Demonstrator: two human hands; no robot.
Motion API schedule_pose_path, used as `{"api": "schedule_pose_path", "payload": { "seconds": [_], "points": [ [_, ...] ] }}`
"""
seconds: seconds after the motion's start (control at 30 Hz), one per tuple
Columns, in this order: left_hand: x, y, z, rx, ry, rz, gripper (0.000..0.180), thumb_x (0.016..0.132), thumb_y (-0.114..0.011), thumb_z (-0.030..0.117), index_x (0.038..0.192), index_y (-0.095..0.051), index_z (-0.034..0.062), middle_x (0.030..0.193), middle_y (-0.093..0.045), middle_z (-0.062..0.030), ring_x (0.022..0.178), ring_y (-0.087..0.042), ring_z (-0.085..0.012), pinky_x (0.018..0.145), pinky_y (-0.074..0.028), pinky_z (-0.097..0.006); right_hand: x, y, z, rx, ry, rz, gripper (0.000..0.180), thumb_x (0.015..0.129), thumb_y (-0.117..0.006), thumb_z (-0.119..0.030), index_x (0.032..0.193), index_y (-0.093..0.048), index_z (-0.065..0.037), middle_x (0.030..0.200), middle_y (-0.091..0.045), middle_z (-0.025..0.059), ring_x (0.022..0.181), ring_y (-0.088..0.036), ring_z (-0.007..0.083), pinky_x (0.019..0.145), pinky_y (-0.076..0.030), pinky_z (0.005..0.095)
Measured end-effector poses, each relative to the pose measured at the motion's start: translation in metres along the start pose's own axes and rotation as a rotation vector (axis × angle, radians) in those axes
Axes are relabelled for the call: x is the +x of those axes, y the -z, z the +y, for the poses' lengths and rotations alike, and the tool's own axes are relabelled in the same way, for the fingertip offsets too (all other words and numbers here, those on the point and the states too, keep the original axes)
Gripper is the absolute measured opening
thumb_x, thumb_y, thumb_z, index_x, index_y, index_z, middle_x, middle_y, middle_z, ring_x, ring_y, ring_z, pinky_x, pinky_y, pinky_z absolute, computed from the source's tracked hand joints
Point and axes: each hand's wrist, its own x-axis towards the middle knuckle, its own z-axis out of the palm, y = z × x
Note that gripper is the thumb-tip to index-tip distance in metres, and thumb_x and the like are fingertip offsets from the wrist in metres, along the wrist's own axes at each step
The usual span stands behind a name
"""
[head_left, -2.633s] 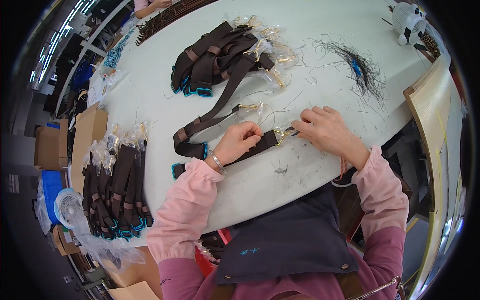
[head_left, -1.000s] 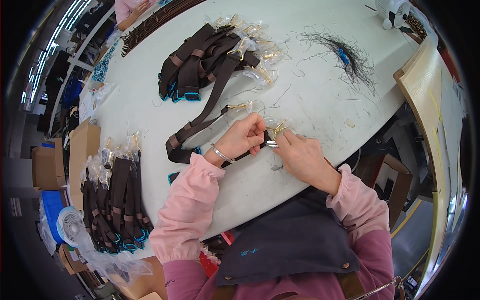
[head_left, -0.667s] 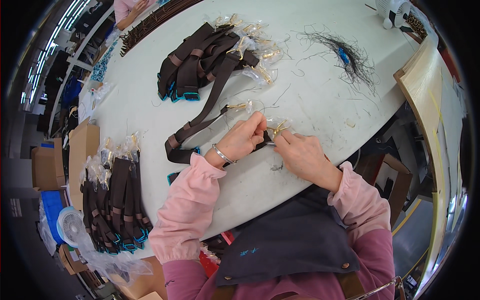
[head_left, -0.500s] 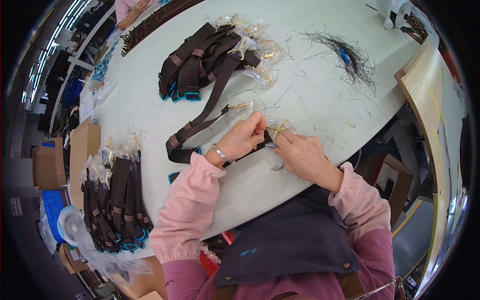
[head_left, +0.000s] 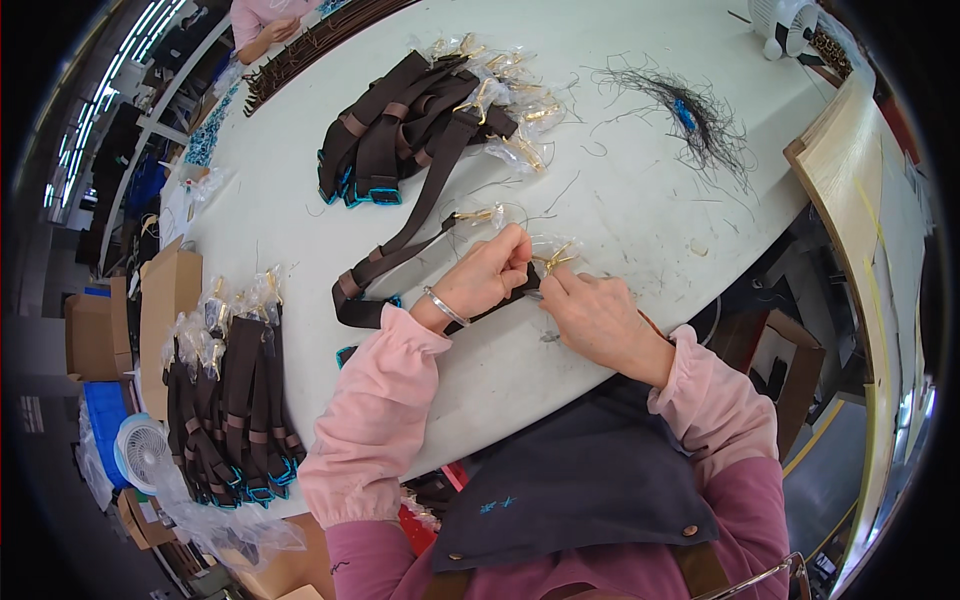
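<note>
A dark brown webbing strap [head_left: 492, 312] runs beneath my left hand [head_left: 487, 272], whose fingers are closed at the strap's end; whether a thread is also pinched there I cannot tell. At that end sits a gold metal clasp [head_left: 557, 258] in clear plastic wrap. My right hand [head_left: 603, 318] is closed close beside the clasp, thumb and fingers together; what lies in its grip is hidden. Further left the strap folds back on itself, with a brown keeper loop [head_left: 349, 284] and turquoise-edged ends. Another wrapped gold clasp [head_left: 483, 215] lies just beyond my left hand.
A pile of similar straps [head_left: 400, 125] lies at the far middle of the white table [head_left: 640, 230]. More straps [head_left: 240, 400] hang at the left edge. Loose dark threads [head_left: 705, 130] cluster far right, near a small white fan [head_left: 783, 25]. Another person's hand [head_left: 283, 28] shows top left.
My right hand has turned and shifted slightly left, toward the clasp. A grey tip at its fingers shows less than before. My left hand stays nearly still.
</note>
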Motion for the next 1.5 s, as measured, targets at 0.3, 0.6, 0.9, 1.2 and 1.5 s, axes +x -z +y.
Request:
{"api": "schedule_pose_path", "payload": {
  "seconds": [0.3,0.6,0.9,1.2,1.5],
  "points": [
    [-0.038,0.014,0.014,0.803,-0.357,0.288,0.033,0.076,-0.067,0.017,0.099,-0.049,0.0011,0.087,-0.054,-0.0115,0.079,-0.056,-0.0244,0.067,-0.045,-0.035,0.016,0.024,0.037,0.146,-0.181,0.041,0.033,0.072,-0.069,-0.026,0.094,-0.057,-0.004,0.083,-0.055,0.0097,0.068,-0.059,0.0297,0.054,-0.046,0.0389],
    [-0.085,-0.003,-0.027,0.986,-0.394,0.443,0.016,0.076,-0.059,0.008,0.089,-0.053,0.0013,0.071,-0.055,-0.0134,0.067,-0.055,-0.0316,0.063,-0.043,-0.040,0.036,0.034,0.054,0.397,-0.361,-0.398,0.032,0.070,-0.068,-0.030,0.085,-0.061,-0.002,0.083,-0.059,0.0105,0.071,-0.058,0.0300,0.060,-0.044,0.0410],
    [-0.082,0.010,-0.013,0.490,0.028,0.250,0.004,0.085,-0.049,0.007,0.083,-0.050,0.0032,0.053,-0.052,-0.0140,0.049,-0.052,-0.0337,0.050,-0.041,-0.039,0.033,0.029,0.027,0.236,-0.100,-0.171,0.015,0.071,-0.061,-0.017,0.077,-0.060,-0.004,0.082,-0.057,0.0099,0.071,-0.058,0.0294,0.060,-0.045,0.0402],
    [-0.064,-0.010,-0.003,0.913,-0.356,0.461,0.014,0.069,-0.062,0.007,0.074,-0.049,0.0046,0.075,-0.051,-0.0102,0.071,-0.054,-0.0268,0.055,-0.044,-0.038,0.025,0.006,0.038,0.231,-0.088,-0.097,0.017,0.071,-0.059,-0.015,0.081,-0.057,-0.002,0.080,-0.053,0.0106,0.067,-0.058,0.0304,0.059,-0.046,0.0398],
    [-0.043,-0.037,-0.024,1.189,-0.334,0.406,0.010,0.068,-0.058,0.003,0.073,-0.050,0.0050,0.065,-0.048,-0.0057,0.060,-0.052,-0.0244,0.048,-0.043,-0.034,0.023,0.024,0.034,0.134,0.024,-0.118,0.023,0.076,-0.062,-0.025,0.086,-0.055,-0.005,0.077,-0.055,0.0090,0.061,-0.058,0.0302,0.055,-0.046,0.0381]
  ]
}}
